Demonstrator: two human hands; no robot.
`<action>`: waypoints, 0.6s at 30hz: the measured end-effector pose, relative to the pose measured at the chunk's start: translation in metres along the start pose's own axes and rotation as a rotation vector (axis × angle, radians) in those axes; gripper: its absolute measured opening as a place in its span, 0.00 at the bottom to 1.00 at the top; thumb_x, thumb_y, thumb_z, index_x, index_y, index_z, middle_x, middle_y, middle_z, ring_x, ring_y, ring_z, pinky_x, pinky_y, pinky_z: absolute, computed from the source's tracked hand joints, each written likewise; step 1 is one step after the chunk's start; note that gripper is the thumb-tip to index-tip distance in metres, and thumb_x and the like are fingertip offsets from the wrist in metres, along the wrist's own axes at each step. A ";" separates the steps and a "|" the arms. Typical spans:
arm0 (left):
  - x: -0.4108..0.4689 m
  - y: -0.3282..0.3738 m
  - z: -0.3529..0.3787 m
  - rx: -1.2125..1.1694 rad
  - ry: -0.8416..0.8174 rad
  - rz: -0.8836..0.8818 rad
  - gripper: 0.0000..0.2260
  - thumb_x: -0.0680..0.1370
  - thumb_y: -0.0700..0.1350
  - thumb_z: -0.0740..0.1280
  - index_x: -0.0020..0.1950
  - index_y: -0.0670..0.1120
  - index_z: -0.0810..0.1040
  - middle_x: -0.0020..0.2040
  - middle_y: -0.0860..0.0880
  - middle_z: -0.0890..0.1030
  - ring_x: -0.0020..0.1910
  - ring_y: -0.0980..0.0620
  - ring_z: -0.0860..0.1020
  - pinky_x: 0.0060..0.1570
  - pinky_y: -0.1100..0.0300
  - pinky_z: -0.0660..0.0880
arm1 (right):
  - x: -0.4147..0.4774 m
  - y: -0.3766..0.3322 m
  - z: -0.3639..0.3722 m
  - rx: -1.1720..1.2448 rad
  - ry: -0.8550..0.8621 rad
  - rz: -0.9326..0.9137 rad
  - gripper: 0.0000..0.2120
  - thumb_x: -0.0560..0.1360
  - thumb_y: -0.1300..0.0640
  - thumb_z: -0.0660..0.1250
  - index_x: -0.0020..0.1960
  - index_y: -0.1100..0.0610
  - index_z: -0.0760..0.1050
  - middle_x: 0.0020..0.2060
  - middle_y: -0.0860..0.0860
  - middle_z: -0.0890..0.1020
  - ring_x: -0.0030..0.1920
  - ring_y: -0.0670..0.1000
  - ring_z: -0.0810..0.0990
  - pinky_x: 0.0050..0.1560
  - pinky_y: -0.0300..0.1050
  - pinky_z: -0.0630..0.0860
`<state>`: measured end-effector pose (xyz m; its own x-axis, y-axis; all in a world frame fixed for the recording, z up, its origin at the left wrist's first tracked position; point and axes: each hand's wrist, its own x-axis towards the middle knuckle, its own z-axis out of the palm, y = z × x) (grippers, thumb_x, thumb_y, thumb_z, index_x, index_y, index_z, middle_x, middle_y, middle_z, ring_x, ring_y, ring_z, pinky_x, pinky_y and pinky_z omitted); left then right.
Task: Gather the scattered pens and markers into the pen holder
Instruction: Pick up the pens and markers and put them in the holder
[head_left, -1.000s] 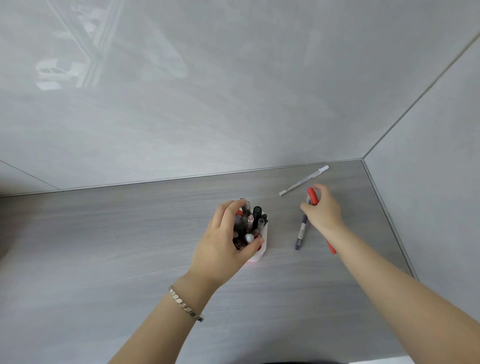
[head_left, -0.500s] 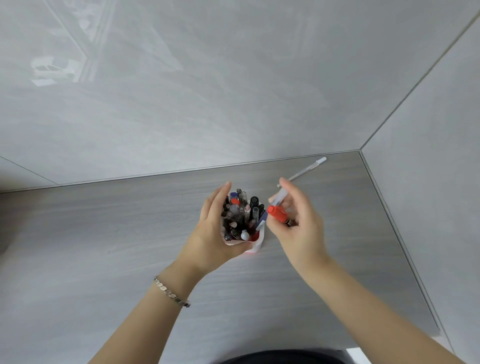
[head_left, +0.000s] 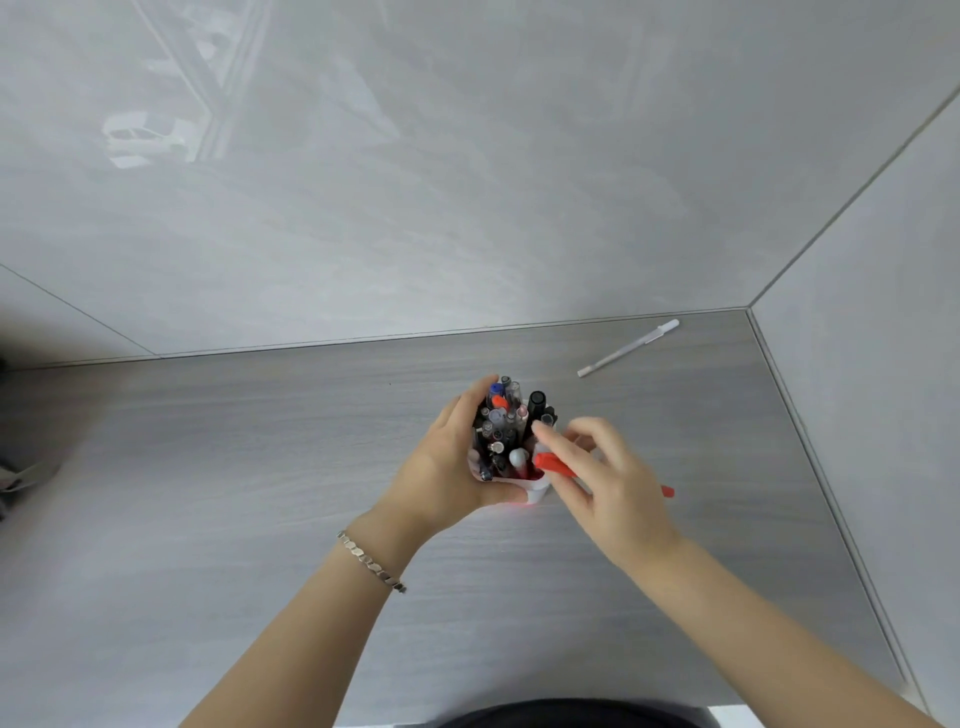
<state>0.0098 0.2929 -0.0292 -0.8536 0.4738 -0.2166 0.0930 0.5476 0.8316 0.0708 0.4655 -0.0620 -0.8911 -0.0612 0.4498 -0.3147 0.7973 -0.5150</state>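
**Grey worktop: red marker brought to holder**

Grey worktop (head_left: 260, 519), nearest: left hand (head_left: 447, 467) is wrapped round pen holder (head_left: 535, 488), w/ grip pressed on it. Right hand (head_left: 613, 483), a sec ago out by the loose pens, now pinches red marker (head_left: 556, 464) at holder's rim; blue pen apparently dropped in already. Farthest, white pen (head_left: 628, 347) is left near the wall.
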 end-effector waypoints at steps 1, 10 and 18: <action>0.000 0.000 -0.002 -0.014 -0.003 0.003 0.48 0.56 0.55 0.78 0.70 0.58 0.57 0.65 0.54 0.69 0.65 0.58 0.68 0.61 0.65 0.66 | -0.004 0.000 -0.001 0.022 -0.006 -0.001 0.15 0.75 0.53 0.62 0.61 0.50 0.71 0.48 0.47 0.69 0.42 0.43 0.74 0.34 0.40 0.77; 0.013 0.013 -0.014 0.208 -0.010 0.000 0.37 0.54 0.69 0.69 0.61 0.65 0.63 0.58 0.56 0.74 0.59 0.52 0.72 0.58 0.48 0.73 | 0.013 -0.017 -0.071 0.693 0.253 0.550 0.07 0.76 0.51 0.59 0.53 0.45 0.69 0.44 0.51 0.75 0.38 0.39 0.78 0.43 0.28 0.72; 0.009 0.015 -0.001 0.252 0.071 0.004 0.33 0.56 0.72 0.62 0.59 0.64 0.61 0.56 0.53 0.75 0.59 0.50 0.71 0.53 0.48 0.74 | -0.002 -0.050 -0.086 0.848 0.255 0.447 0.07 0.73 0.58 0.66 0.48 0.47 0.75 0.47 0.62 0.81 0.48 0.44 0.83 0.52 0.31 0.74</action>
<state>0.0032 0.3046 -0.0176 -0.8858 0.4319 -0.1695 0.2137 0.7042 0.6771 0.1161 0.4769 0.0260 -0.9191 0.3509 0.1793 -0.1857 0.0157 -0.9825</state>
